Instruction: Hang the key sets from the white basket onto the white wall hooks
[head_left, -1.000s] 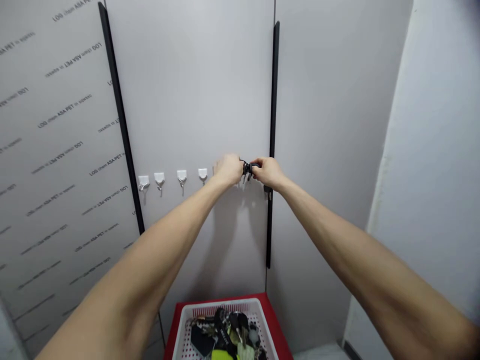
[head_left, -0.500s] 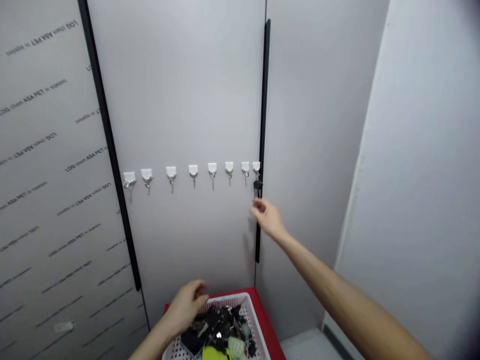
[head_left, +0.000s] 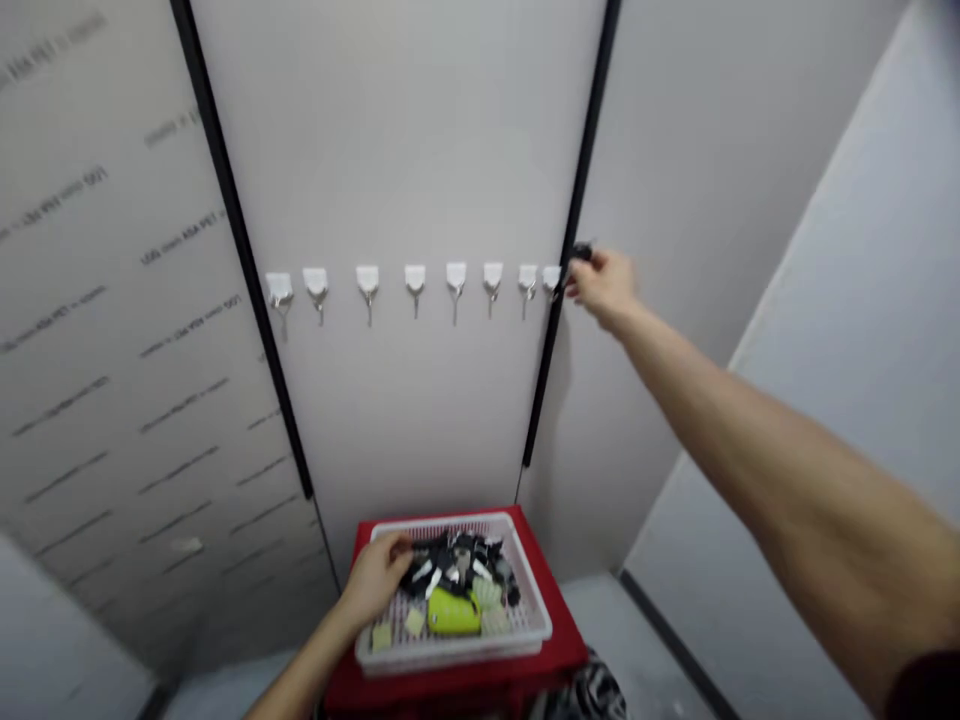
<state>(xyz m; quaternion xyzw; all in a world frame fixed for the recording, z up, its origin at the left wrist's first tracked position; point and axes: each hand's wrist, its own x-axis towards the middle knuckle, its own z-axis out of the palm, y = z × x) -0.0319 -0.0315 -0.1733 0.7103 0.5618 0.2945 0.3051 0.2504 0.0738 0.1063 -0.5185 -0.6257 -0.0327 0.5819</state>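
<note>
My left hand (head_left: pixel 377 582) is down in a white plastic basket (head_left: pixel 450 645). Its fingers curl into a heap of black keys and fobs (head_left: pixel 457 565) beside a yellow-green tag (head_left: pixel 450 612); what they grip is hidden. My right hand (head_left: pixel 606 286) is stretched up to the wall, just right of the last white hook (head_left: pixel 553 279) in a row of several empty hooks (head_left: pixel 414 279). The fingers of that hand are pinched on a small black object (head_left: pixel 583 252), blurred, by the black vertical strip (head_left: pixel 571 230).
The basket sits on a red stool (head_left: pixel 457 680) against grey wall panels. A second black strip (head_left: pixel 240 240) runs down the left, and beyond it is a panel with printed film. A white wall closes in on the right, with grey floor below.
Both hands were at the right-hand hook with a black key bunch. The left hand dropped into the basket. The right hand lowered, then rose again to the last hook. The view tilted down.
</note>
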